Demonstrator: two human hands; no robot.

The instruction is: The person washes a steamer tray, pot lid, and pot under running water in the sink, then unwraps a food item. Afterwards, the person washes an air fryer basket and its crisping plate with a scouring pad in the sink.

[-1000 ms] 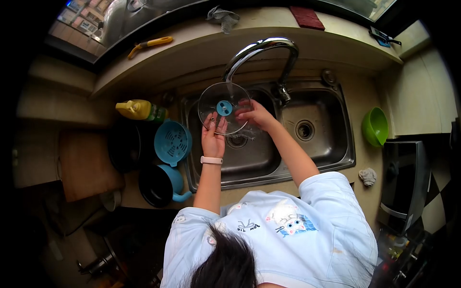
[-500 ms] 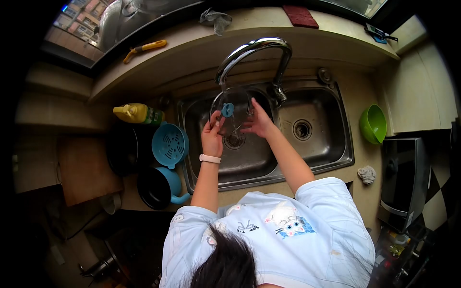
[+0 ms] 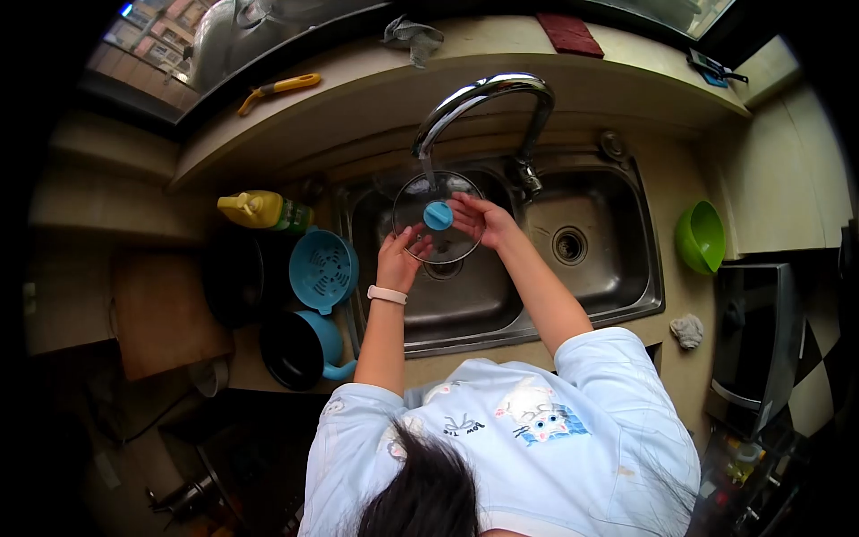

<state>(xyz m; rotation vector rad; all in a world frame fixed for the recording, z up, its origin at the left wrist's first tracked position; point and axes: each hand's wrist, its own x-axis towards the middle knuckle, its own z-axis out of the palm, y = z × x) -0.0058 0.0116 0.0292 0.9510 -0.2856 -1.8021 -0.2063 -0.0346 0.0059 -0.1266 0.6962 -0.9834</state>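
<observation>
Head view, we hold a blue-knobbed clear lid (image 3: 438,216), left hand (image 3: 398,265) and right hand (image 3: 484,224) fingers spread, beneath the faucet (image 3: 485,85).

Just the one head cam here, super wide, corners gone black and round. It looked forward and steeply down from up high, so hair (image 3: 419,492) and shirt (image 3: 617,430) filled the bottom, the sink (image 3: 465,309) sat mid-frame and the window (image 3: 201,49) got cropped up top. Hands (image 3: 488,224) showed pretty small, no close-up.
</observation>
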